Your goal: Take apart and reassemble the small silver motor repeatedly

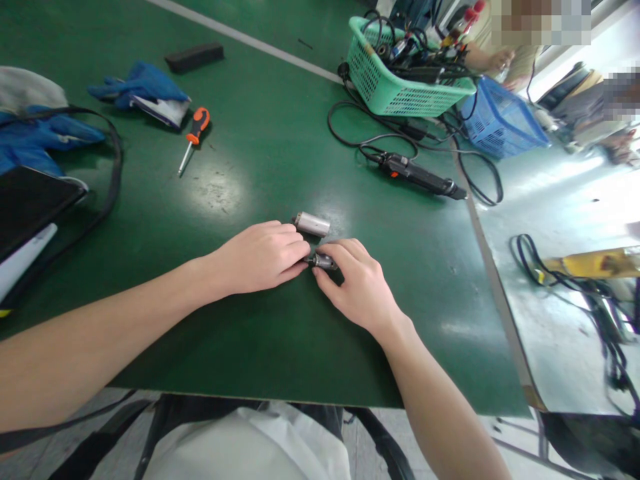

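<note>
The left hand (265,257) lies palm down with its fingers bunched, tips at the dark, narrow end of the small metal part (325,262); whether they pinch it or merely touch it, I cannot tell. The part sits between the two hands, just above or on the green table (240,360), and the right hand (363,283) pinches its thicker body between thumb and curved fingers. To work it well, I would let the right grip carry the steadying, line the left fingertips up with the part's axis, and use light, even force, since a smooth round body could roll or slip; resting both wrists low should help. The larger cylinder (313,225) is close beyond the left knuckles, so a wide sweep could nudge it. As for materials, from the left: a crumpled blue glove (150,87) with a pale cuff, soft and creased; a screwdriver (200,125) with a rounded orange-and-black grip and straight bright shank; the cylinder, plain dull silver with a darker end; the part, grey, slim and stubby; a power driver (420,177), long, black and matt; and a green basket (390,100) of perforated plastic, heaped with cables. The table itself is smooth and glossy, catching blurred highlights.
</note>
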Available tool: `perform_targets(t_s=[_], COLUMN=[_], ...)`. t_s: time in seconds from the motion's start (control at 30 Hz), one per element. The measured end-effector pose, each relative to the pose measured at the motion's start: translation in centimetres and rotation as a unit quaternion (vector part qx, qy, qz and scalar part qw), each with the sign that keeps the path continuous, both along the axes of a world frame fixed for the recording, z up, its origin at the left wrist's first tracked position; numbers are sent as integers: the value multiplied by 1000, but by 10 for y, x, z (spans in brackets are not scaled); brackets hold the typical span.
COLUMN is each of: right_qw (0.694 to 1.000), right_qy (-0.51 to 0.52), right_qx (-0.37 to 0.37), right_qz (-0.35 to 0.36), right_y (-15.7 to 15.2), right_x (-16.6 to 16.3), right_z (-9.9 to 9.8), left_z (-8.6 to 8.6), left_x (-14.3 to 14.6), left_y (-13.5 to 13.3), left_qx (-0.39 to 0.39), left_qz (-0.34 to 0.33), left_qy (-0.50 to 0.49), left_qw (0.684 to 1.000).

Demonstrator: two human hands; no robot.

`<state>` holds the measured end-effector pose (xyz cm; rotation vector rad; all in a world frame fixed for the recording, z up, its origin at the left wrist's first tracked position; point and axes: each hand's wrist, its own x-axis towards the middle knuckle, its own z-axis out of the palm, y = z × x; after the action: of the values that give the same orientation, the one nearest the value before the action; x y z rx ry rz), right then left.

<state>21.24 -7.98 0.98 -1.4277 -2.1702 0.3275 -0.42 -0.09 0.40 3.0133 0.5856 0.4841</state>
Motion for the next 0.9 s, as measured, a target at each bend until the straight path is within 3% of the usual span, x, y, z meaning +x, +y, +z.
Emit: perform_targets(t_s=[0.2, 0.4, 0.5, 0.73, 0.8, 0.9], right_qw=[995, 979, 973, 937, 924, 916], right_qy=[-69, -199, -230, -302, -311, -315], right_qx=[-11, -18, -33, -63, -75, -94], right_qz=[72, 42, -15, -166, -208, -229], right_y=[-4, -10, -5, -8, -18, -34], right_x=[1, 16, 65, 244, 278, 302], right_z=[8, 21, 16, -3, -4, -2], left_z=[-2, -1, 1, 0, -1, -3], left_x=[-1, -1, 0, 1, 0, 0], left_y=[2, 1, -1, -1, 0, 0], left_qx=[-7, -12, -25, -31, -29, -25], left_qz=[42, 41, 49, 75, 77, 79], left_qy=[12, 21, 24, 17, 17, 22], left_qw=[999, 999, 998, 997, 996, 996])
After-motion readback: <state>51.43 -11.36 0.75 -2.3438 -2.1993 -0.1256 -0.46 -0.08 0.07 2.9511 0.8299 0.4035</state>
